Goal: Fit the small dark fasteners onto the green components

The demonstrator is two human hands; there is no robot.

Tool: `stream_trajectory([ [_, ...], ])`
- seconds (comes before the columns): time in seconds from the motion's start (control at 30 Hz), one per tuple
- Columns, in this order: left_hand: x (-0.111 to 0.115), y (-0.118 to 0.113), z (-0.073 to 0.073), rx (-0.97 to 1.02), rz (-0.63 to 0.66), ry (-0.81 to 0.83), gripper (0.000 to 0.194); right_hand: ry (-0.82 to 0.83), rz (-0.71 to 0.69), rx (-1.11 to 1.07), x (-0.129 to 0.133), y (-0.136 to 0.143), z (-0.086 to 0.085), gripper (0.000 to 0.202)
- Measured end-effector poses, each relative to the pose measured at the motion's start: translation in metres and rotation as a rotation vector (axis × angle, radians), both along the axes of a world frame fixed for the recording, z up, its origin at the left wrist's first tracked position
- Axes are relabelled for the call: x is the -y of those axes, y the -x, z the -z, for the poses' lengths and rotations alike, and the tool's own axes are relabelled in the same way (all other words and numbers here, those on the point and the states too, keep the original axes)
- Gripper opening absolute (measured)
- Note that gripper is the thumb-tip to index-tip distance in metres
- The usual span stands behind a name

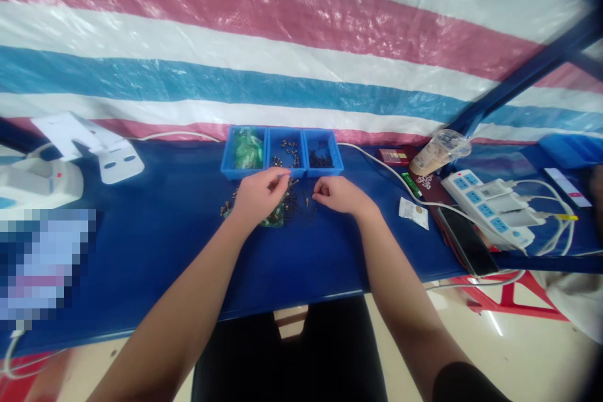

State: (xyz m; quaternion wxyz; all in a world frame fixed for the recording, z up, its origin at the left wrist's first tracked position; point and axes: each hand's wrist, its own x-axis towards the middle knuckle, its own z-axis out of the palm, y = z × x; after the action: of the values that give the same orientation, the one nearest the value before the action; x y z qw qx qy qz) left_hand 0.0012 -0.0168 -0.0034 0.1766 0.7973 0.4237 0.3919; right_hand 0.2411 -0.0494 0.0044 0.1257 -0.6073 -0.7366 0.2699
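My left hand (260,193) is closed in a pinch at the front edge of the middle blue bin (286,172). Whatever its fingertips hold is too small to make out. Beneath and beside it lies a loose pile of small screws (293,204), partly hidden by the hand, with green plastic (273,221) among them. My right hand (343,193) rests low over the table with its fingers curled together, just right of a few stray screws; its contents cannot be seen. Brassy screws (293,154) lie in the middle bin, dark screws (321,159) in the right one.
The left bin holds a green plastic bag (248,149). Rightward are a drink cup (433,154), a small white packet (413,213), a phone (466,240) and a power strip (487,207) with cables. A white stand (120,162) is at left on the blue table (164,226).
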Motion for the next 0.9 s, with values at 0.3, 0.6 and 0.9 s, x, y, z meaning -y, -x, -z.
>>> stream_trajectory([
  [0.3,0.0,0.0,-0.001,0.02,0.036,0.022,0.023,-0.155,-0.009,-0.146,0.006,0.013,-0.009,0.011],
  [0.6,-0.002,0.001,-0.001,0.007,0.133,0.042,0.022,-0.178,0.143,-0.729,0.008,0.052,-0.002,0.015],
  [0.9,-0.002,0.001,-0.001,0.067,0.041,0.035,0.02,0.045,0.259,-1.171,0.005,0.059,0.013,0.039],
])
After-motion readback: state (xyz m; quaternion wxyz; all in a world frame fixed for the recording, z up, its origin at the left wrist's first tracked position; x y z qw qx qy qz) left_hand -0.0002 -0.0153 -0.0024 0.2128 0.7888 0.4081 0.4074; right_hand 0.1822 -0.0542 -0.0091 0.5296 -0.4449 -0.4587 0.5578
